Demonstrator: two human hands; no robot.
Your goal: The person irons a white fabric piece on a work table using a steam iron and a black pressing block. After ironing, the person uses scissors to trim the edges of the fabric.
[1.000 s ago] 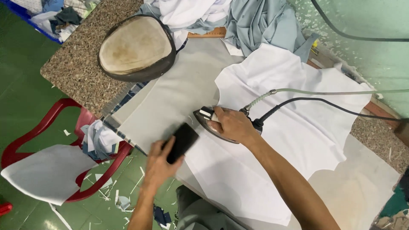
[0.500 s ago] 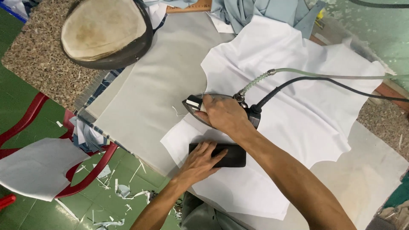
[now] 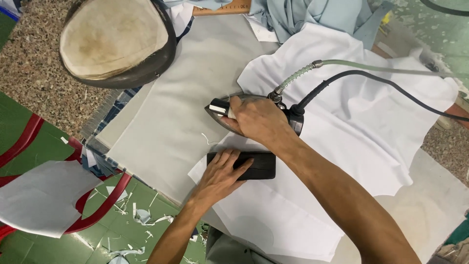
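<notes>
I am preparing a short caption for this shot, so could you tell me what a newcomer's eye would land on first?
The eye goes first to the centre, where the right hand grips a steam iron on a white fabric piece, with a pale hose and a black cord trailing off right. Just below, the left hand presses flat on a black block. At top left sits a stained, rounded pressing pad on the speckled stone counter.

My steam iron [image 3: 254, 115], dark with a metal sole, sits flat on the white fabric [image 3: 351, 137]. A black rectangular block [image 3: 256, 165] lies flat just beside it.
</notes>
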